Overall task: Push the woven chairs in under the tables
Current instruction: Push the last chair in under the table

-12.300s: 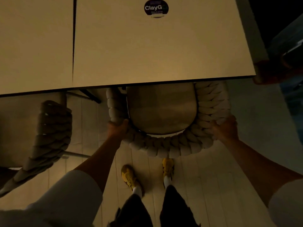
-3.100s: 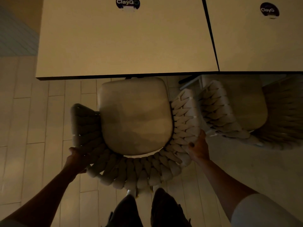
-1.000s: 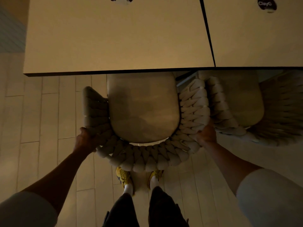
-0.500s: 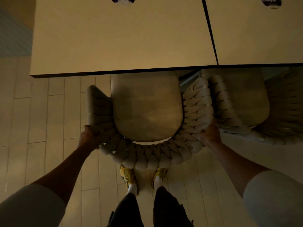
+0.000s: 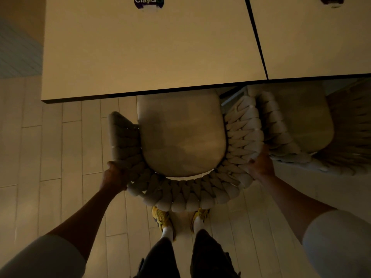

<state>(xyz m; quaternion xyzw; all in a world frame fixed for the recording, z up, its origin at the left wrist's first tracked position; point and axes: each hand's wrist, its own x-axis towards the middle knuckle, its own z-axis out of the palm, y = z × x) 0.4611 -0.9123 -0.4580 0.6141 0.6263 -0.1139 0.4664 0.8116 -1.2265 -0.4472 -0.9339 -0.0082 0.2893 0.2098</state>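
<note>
Woven chair (image 5: 181, 137), gripped at its braided back by left hand (image 5: 113, 176) and right hand (image 5: 261, 166); front of seat just under table (image 5: 140, 57) near edge; most of seat out; neighbouring chair (image 5: 301, 127) tucked further.

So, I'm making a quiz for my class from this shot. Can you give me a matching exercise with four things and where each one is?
Things:
1. left hand
2. right hand
3. sticker
4. shoes

Places:
A. on the tabletop, top of the picture
B. gripping the chair's woven back at its left curve
C. on the floor behind the chair back
D. gripping the woven back on the side next to the second chair

Pairs: 1-B, 2-D, 3-A, 4-C
</note>
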